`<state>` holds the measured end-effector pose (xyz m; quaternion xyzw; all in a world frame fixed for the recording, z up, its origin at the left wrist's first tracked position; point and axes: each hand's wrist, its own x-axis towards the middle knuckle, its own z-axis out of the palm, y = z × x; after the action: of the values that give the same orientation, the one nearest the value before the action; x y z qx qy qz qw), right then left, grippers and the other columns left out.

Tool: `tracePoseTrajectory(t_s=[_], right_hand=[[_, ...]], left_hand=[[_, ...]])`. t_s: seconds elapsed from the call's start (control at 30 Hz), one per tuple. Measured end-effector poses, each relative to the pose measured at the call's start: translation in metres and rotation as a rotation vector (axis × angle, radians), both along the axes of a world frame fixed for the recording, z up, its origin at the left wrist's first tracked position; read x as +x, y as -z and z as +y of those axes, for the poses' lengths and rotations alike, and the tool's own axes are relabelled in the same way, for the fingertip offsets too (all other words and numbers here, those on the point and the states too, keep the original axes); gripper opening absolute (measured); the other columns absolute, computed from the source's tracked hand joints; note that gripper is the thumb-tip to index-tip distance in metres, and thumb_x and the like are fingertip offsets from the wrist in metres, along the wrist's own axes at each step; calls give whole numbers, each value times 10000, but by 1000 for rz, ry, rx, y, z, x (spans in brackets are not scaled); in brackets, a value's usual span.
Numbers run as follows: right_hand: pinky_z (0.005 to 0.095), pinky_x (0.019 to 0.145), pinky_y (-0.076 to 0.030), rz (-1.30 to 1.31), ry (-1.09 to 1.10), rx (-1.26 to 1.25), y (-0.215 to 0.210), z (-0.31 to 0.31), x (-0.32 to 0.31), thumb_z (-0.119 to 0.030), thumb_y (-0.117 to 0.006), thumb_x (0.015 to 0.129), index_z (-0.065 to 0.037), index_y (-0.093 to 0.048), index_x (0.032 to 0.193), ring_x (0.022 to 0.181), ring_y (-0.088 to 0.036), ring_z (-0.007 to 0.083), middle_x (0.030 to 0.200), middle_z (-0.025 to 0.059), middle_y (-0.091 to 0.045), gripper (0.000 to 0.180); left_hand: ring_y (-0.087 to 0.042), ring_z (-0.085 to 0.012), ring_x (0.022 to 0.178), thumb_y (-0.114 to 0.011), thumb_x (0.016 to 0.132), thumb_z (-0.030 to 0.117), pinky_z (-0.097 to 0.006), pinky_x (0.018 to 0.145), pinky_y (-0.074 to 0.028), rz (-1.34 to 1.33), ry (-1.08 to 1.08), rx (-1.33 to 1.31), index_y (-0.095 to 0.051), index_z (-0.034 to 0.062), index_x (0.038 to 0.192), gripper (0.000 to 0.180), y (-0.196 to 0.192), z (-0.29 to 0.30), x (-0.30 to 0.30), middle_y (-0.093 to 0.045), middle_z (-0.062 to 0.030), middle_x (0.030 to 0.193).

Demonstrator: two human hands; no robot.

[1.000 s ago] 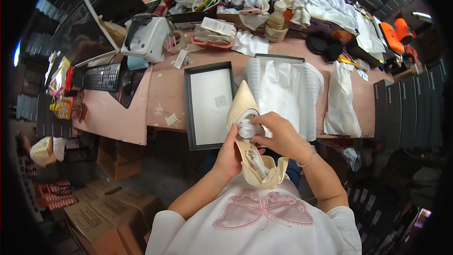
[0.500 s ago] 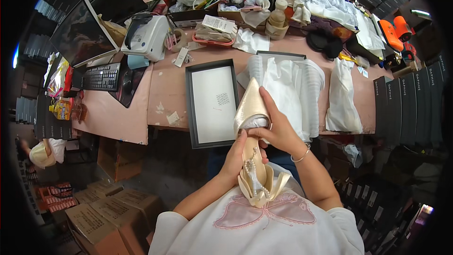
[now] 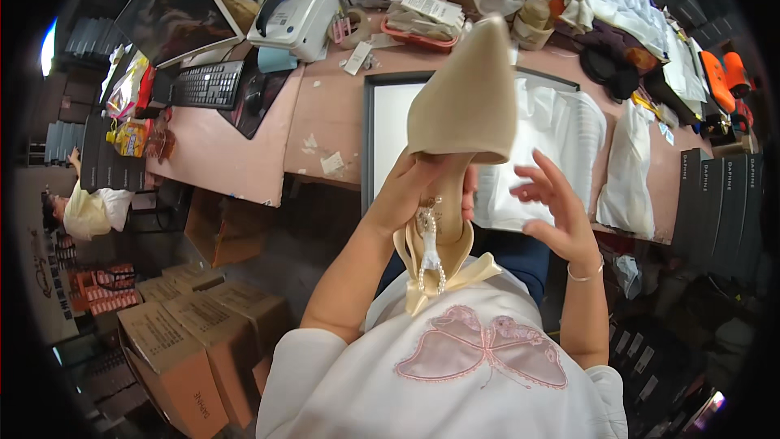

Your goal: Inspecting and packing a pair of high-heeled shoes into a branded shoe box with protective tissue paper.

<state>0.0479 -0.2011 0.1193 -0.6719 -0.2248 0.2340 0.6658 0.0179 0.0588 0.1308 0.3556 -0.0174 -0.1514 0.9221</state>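
Note:
A beige pointed-toe dress shoe is held up over the table's front edge, its toe pointing away from me. My left hand is wrapped round its middle, just behind the toe part, with some fingertips showing on the far side. A pearl strand and ribbon-like straps are at its heel end, near my shirt. My right hand is apart from the shoe, fingers spread, holding nothing. Behind the shoe lie a black-edged box lid, partly hidden, and a shoe box with white tissue paper.
A white wrapped bundle lies right of the box, and black shoe boxes are stacked beyond it. A keyboard, monitor and label printer stand at left. Cartons sit on the floor; another person is at far left.
My right hand has let go of the shoe's toe and moved right, opening. The shoe has risen toward the camera in my left hand. The white stuffing in its toe no longer shows.

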Motion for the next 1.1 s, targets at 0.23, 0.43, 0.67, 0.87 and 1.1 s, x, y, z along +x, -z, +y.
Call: tracePoseTrajectory(t_s=[0.23,0.43,0.67,0.87,1.1], right_hand=[[418,1014,-413,-255,173,-17,0,5,-77,-377,-915,530,-154,-242,1492,1301,-428,347,1509,220,-242,1194],[418,984,-445,174,540,383,14,-31,-54,-233,-754,753,-65,-585,1132,1229,-499,355,1339,243,-474,447],[281,590,-581,908,560,1111,36,-68,-45,-575,-482,883,-106,-547,1250,846,-658,288,1074,185,-619,599],[296,614,-594,1064,435,1361,47,-58,-47,-549,-490,889,-134,-566,1248,843,-655,281,1103,133,-643,554],[373,835,-559,668,502,841,35,-75,-38,-529,-595,858,-98,-413,1382,1021,-624,331,1281,165,-512,702]], left_hand=[[-635,-194,693,-560,938,373,-339,625,-572,62,24,-19,-536,-35,1108,443,-1,-43,28,-593,-130,892],[-414,-182,1266,-507,979,369,-394,1067,-305,199,-173,127,-360,12,1392,566,13,-105,28,-493,-108,1312],[-376,-260,1313,-579,941,271,-436,1075,-352,280,-240,162,-263,60,1466,648,28,-78,42,-365,-147,1410],[-557,-211,1104,-585,941,239,-395,931,-504,196,-67,208,-351,67,1398,542,17,-100,48,-561,-81,1203],[-494,-192,1147,-600,930,206,-394,957,-436,175,-377,267,-412,65,1346,478,37,-94,55,-521,-65,1233]])
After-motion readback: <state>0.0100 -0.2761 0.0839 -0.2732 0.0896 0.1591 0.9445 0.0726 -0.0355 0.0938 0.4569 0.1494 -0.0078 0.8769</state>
